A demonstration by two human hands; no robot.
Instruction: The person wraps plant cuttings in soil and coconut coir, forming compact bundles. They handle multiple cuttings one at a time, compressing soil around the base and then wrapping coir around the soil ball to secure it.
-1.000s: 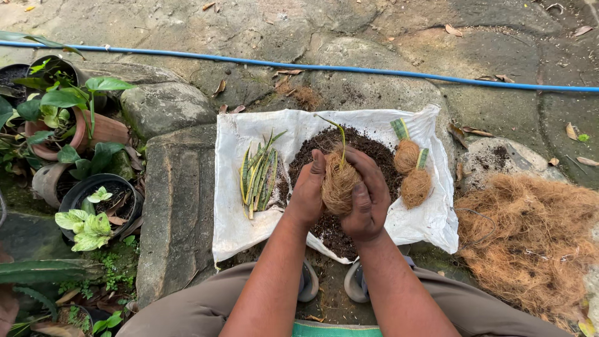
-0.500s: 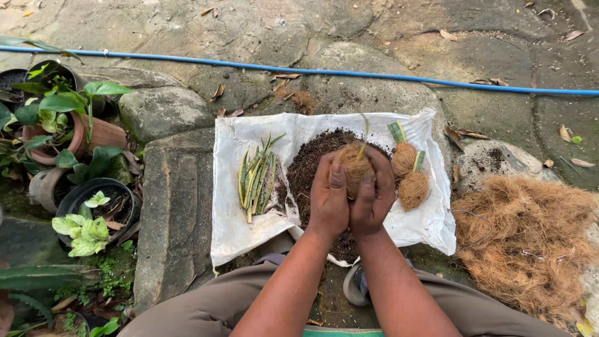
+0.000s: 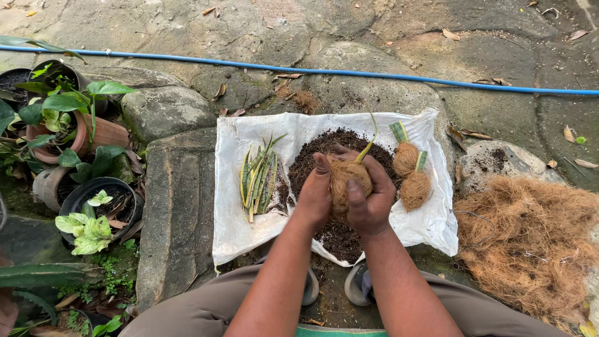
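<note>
The fingers (image 3: 357, 195) of both hands are curled tight around a ball of brown coconut fibre (image 3: 347, 181), pressing it from either side; the left hand (image 3: 316, 198) cups its left flank with the thumb laid up along the side, and the right hand (image 3: 373, 201) wraps its right flank and top with the thumb across the front. A thin green leaf (image 3: 369, 142) sticks up out of the top of the ball and leans toward the upper right. The ball is held just above a heap of dark soil (image 3: 318, 156) that lies in the middle of a white sack (image 3: 237, 224) spread flat on the stone ground (image 3: 181, 206). On the sack, left of the soil, lies a bundle of narrow green and yellow leaf cuttings (image 3: 258, 177), well apart from the hands. Right of the soil, near the right hand, two more fibre balls (image 3: 410, 177) sit touching each other, each with a short striped leaf standing out of it. Past the sack's right edge is a loose pile of coconut fibre (image 3: 524, 243). A blue hose (image 3: 312, 70) runs across the ground beyond the sack. At the far left stand several potted plants (image 3: 68, 131). The person's knees, in brown trousers (image 3: 199, 309), show at the bottom edge.
</note>
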